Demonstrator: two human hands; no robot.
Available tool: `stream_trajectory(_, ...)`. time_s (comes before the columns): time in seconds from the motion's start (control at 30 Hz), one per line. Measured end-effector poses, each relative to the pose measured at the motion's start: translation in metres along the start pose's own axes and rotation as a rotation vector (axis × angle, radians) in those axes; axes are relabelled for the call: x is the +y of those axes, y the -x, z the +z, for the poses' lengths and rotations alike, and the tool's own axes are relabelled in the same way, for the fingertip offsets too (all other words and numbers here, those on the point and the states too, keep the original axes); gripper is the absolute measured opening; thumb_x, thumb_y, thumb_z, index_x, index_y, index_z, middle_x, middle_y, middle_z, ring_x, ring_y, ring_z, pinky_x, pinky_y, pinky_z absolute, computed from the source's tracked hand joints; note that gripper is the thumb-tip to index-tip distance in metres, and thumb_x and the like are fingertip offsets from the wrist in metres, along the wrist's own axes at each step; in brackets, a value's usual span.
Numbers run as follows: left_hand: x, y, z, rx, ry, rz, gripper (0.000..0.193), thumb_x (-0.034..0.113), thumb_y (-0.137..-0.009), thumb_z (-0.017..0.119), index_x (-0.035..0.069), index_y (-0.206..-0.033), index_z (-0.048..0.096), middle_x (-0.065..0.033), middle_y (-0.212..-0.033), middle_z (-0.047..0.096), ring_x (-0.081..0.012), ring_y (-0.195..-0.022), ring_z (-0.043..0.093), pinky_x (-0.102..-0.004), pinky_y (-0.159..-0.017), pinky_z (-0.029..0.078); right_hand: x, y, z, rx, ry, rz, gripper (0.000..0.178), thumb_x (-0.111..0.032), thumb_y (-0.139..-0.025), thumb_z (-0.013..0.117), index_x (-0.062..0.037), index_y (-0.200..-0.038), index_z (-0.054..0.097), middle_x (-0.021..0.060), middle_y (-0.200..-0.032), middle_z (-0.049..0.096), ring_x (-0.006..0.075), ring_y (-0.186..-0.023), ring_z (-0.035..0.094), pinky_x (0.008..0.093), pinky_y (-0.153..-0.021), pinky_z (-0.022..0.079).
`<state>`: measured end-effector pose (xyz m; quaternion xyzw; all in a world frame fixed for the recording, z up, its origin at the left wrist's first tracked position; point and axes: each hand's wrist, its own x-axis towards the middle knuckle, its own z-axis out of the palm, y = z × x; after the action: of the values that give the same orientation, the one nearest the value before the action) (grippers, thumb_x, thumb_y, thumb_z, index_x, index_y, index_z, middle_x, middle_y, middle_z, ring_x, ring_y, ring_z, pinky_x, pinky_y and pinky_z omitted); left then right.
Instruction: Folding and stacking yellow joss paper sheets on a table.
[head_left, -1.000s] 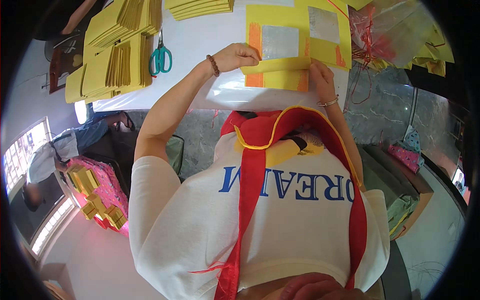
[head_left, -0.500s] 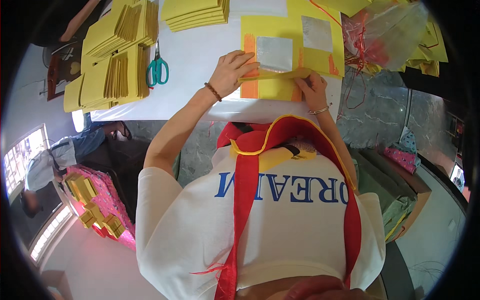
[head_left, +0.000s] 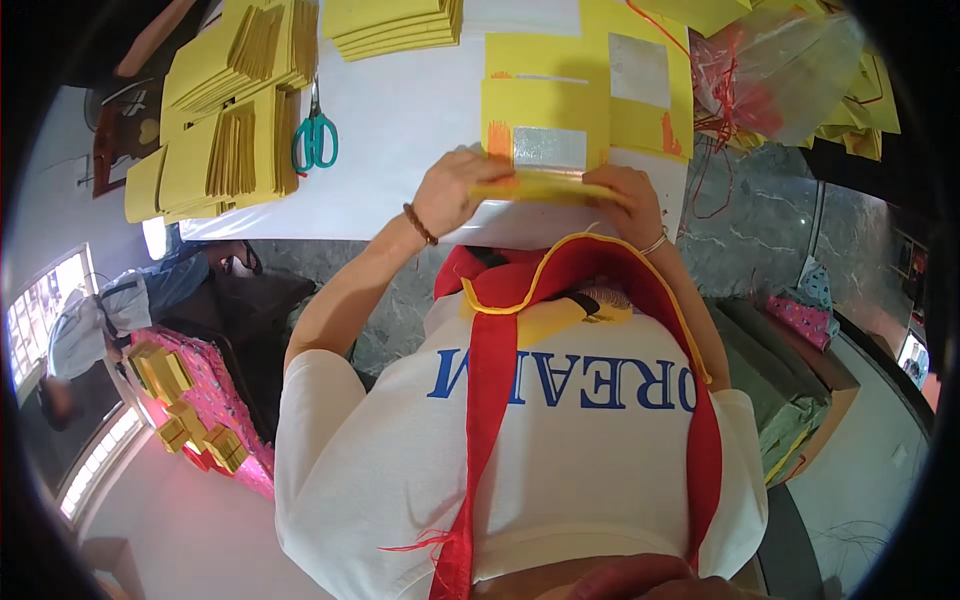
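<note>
A yellow paper sheet [head_left: 545, 103] with a silver foil square and orange streaks lies across the white table [head_left: 400, 115], close to its front edge. Its near edge is turned up into a narrow folded strip. My left hand [head_left: 455, 190] grips the left end of that strip, fingers bent over it. At the right end my right hand [head_left: 632, 200] pinches the same strip. Beneath and beyond lie more yellow sheets, one showing its silver square [head_left: 640, 72] on the right.
Left of the hands are teal-handled scissors [head_left: 316, 142] and tall bundles of folded yellow paper [head_left: 235, 150]. Another yellow stack [head_left: 392, 28] sits at the back. A clear plastic bag [head_left: 785, 85] with red string is at the right edge. Someone's forearm [head_left: 155, 40] shows at upper left.
Both hands have moved nearer the table's front edge, bringing the folded strip and the sheet with them. More of the yellow sheets behind now shows.
</note>
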<state>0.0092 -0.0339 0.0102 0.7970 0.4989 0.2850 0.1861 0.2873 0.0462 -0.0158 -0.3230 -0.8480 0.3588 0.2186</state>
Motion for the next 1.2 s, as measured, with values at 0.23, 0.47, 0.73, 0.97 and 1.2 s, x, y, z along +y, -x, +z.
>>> stream_trajectory(0.23, -0.02, -0.033, 0.007, -0.101, 0.409, -0.786, 0.032, 0.029, -0.082, 0.059, 0.006, -0.105, 0.059, -0.0151, -0.08, 0.063, -0.0281, -0.072, 0.06, -0.0347, -0.065, 0.047, -0.012, -0.025, 0.011, 0.274, -0.13, 0.477, 0.035, -0.024, -0.08, 0.062, -0.0086, -0.112, 0.056, 0.011, -0.084, 0.065, 0.0227, -0.063, 0.063, 0.0316, -0.055, 0.046)
stream_trajectory(0.47, -0.064, -0.026, 0.047, 0.115, 0.651, -0.695, 0.039, 0.03, -0.083, 0.059, 0.003, -0.109, 0.052, -0.0127, -0.083, 0.064, -0.0247, -0.075, 0.062, -0.0337, -0.068, 0.047, -0.005, -0.036, 0.011, 0.24, -0.136, 0.452, 0.048, -0.023, -0.078, 0.064, -0.0146, -0.124, 0.051, 0.0056, -0.071, 0.057, 0.0151, -0.059, 0.055, 0.028, -0.057, 0.044)
stream_trajectory(0.73, -0.058, -0.039, 0.041, 0.119, 0.582, -0.783, 0.04, 0.026, -0.081, 0.061, -0.002, -0.106, 0.047, -0.0109, -0.077, 0.062, -0.0203, -0.068, 0.059, -0.0331, -0.063, 0.045, 0.0, -0.039, 0.023, 0.381, -0.163, 0.484, 0.048, -0.017, -0.079, 0.065, -0.0125, -0.125, 0.052, 0.0003, -0.078, 0.059, 0.0048, -0.058, 0.043, 0.0194, -0.054, 0.038)
stream_trajectory(0.97, -0.052, -0.036, 0.037, 0.191, 0.668, -0.856, 0.045, 0.026, -0.077, 0.066, -0.001, -0.107, 0.048, -0.0085, -0.075, 0.062, -0.0159, -0.064, 0.058, -0.0307, -0.059, 0.046, 0.001, -0.043, 0.022, 0.324, -0.015, 0.54, 0.046, -0.019, -0.078, 0.066, -0.0113, -0.122, 0.055, 0.0026, -0.077, 0.061, 0.0058, -0.059, 0.046, 0.0207, -0.056, 0.04)
stream_trajectory(1.2, -0.024, -0.051, 0.004, 0.216, 0.168, -0.676, 0.042, 0.027, -0.076, 0.066, 0.003, -0.107, 0.052, -0.01, -0.086, 0.06, -0.0226, -0.075, 0.057, -0.0355, -0.065, 0.045, 0.001, -0.047, 0.02, 0.324, -0.059, 0.547, 0.045, -0.023, -0.077, 0.065, -0.0119, -0.12, 0.056, 0.0076, -0.073, 0.059, 0.0154, -0.061, 0.052, 0.0271, -0.058, 0.043)
